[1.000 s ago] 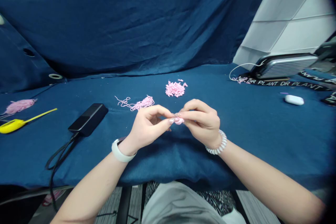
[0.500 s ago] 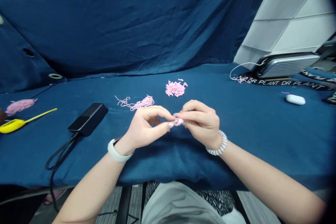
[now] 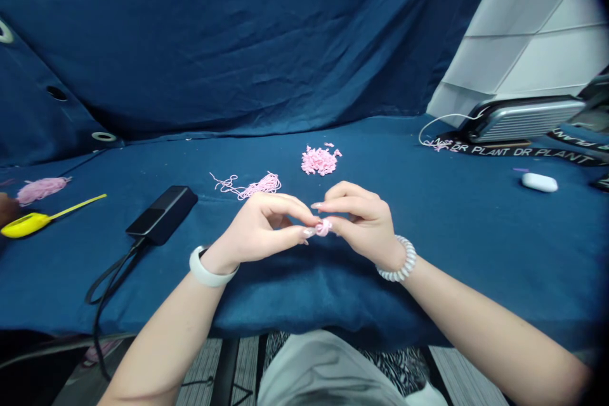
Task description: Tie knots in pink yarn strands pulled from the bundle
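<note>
A small looped piece of pink yarn [image 3: 323, 227] is between my hands, above the front part of the table. The thumb and index finger of my left hand [image 3: 266, 228] pinch its left side. My right hand [image 3: 364, 222] has its thumb against the loop's right side. Its index finger is lifted off and stretched over the top, while the other fingers curl behind, partly hidden. Just beyond the hands lies a loose bundle of pink yarn [image 3: 261, 185]. Farther back is a pile of small pink pieces [image 3: 318, 161].
On the left are a black box-shaped device [image 3: 162, 216] with a cable, a yellow tool [image 3: 28, 224], and more pink yarn [image 3: 42, 190] beside another person's hand [image 3: 8, 209]. A white case [image 3: 539, 182], a lettered strap [image 3: 523, 152] and a silver ridged device [image 3: 530, 119] lie on the right.
My right index finger has lifted away from the loop, widening its gap from the thumb. The pink loop sits slightly lower and shows more of itself. My left hand keeps its pinch.
</note>
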A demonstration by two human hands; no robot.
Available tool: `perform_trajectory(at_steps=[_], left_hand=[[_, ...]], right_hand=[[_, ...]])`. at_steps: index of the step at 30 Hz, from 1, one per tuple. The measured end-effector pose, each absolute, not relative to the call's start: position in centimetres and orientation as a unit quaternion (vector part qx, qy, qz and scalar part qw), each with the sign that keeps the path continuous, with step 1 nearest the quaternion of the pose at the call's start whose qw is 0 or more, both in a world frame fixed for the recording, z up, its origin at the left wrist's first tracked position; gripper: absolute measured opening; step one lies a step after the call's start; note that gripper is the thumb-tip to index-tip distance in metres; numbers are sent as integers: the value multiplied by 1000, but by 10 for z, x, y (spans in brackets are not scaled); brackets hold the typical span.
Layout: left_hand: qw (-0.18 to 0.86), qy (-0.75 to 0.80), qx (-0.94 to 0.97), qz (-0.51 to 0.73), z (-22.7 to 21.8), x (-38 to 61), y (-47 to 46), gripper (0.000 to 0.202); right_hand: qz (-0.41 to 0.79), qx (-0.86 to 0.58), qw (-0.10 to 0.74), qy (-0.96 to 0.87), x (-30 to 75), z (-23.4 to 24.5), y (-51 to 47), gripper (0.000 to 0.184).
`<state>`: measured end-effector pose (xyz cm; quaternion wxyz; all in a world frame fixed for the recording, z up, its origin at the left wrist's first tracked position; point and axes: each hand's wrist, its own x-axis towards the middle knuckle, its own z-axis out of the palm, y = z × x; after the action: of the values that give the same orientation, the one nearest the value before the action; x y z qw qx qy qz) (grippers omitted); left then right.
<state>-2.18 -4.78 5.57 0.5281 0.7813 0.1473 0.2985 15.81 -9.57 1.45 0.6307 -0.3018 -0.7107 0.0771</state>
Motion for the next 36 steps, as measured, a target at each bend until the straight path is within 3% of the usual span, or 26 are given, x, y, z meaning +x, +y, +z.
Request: perform_trajectory(at_steps=[11, 15, 18, 23, 29, 36], left_hand=[[364, 161, 841, 366, 55, -19, -51, 9], [424, 232, 783, 391, 47, -12, -52, 3], [518, 247, 722, 386, 39, -6, -50, 10], [620, 237, 639, 389, 28, -1, -44, 14], [593, 254, 661, 383, 31, 1, -48, 14], [586, 268, 666, 377, 29, 3, -47, 14]], right_hand=[[149, -335, 633, -682, 158, 13, -94, 16], [97, -349, 654, -664, 155, 15, -95, 9], [46, -359, 649, -669, 154, 17, -98, 5], [45, -367, 621, -692, 154, 19, -100, 13], [100, -396, 597, -690, 155, 24, -99, 6], [80, -452, 587, -667, 155, 23, -97, 18]])
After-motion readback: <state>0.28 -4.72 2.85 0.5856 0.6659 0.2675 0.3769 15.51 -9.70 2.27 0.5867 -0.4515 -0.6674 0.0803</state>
